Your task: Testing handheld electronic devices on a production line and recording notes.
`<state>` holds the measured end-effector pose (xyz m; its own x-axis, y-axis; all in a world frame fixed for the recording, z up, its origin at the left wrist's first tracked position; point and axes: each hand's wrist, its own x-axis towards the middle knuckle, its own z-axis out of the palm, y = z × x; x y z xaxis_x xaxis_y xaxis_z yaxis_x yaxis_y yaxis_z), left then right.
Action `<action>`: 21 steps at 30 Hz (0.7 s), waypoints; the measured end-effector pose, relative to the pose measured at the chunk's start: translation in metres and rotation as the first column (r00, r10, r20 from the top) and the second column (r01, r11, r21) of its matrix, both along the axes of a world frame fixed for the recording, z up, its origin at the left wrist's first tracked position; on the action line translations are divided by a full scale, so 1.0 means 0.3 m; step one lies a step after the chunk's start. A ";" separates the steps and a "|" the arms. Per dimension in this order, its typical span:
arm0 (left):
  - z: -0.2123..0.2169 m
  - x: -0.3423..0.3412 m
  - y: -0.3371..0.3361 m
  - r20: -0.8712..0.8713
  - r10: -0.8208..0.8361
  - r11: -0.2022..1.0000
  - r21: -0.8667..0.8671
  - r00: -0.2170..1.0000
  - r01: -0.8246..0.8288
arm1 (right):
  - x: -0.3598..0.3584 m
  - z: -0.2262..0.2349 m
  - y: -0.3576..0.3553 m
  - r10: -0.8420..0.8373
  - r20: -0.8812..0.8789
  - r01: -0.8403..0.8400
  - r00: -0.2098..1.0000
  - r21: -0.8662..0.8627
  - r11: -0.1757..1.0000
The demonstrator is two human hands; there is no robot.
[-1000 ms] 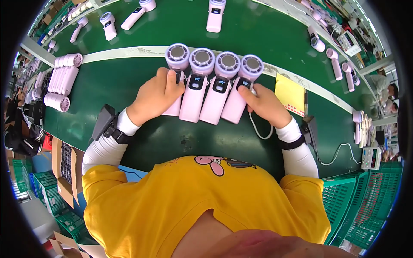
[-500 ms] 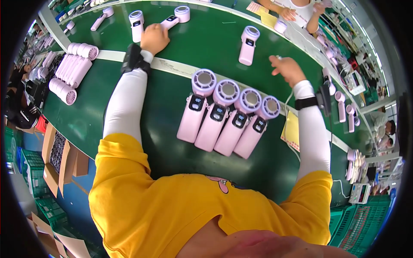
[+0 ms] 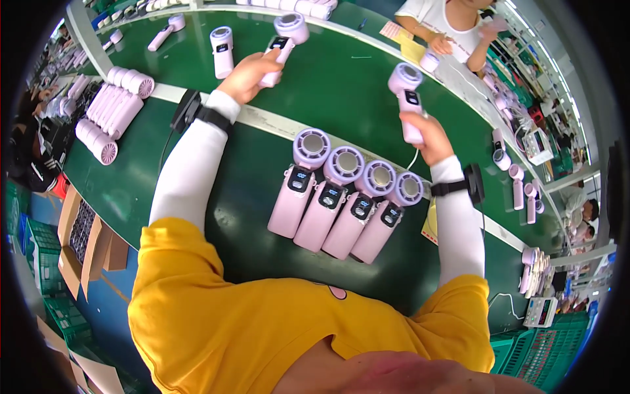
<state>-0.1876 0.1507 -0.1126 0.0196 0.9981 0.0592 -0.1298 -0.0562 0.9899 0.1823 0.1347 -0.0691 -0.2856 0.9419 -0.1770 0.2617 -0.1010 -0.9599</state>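
A: Fan (image 3: 283, 41) in the left hand (image 3: 248, 75): pale lilac, dark screen patch above the fingers. Fan (image 3: 407, 98) in the right hand (image 3: 426, 133): same lilac.

B: Table (image 3: 341, 92) dark green, white stripe. Sleeves (image 3: 190, 164) white, shirt (image 3: 216, 315) yellow.

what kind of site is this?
Most likely an assembly or inspection line in a factory: a long green workbench covered with identical pink handheld fans, one in each of the left hand and right hand, with co-workers opposite.
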 end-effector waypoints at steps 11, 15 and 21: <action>0.217 0.344 -0.586 0.350 -0.333 0.942 0.170 0.876 0.290 | 0.011 0.141 -0.658 -0.078 -0.394 0.213 0.916 0.311 0.926; 0.214 0.407 -0.777 0.324 -0.405 0.914 0.105 0.855 0.393 | 0.033 0.078 -0.754 -0.070 -0.353 0.174 0.933 0.272 0.946; 0.173 0.497 -0.912 0.321 -0.358 0.933 0.102 0.877 0.344 | -0.032 0.028 -0.834 -0.099 -0.390 0.186 0.916 0.191 0.964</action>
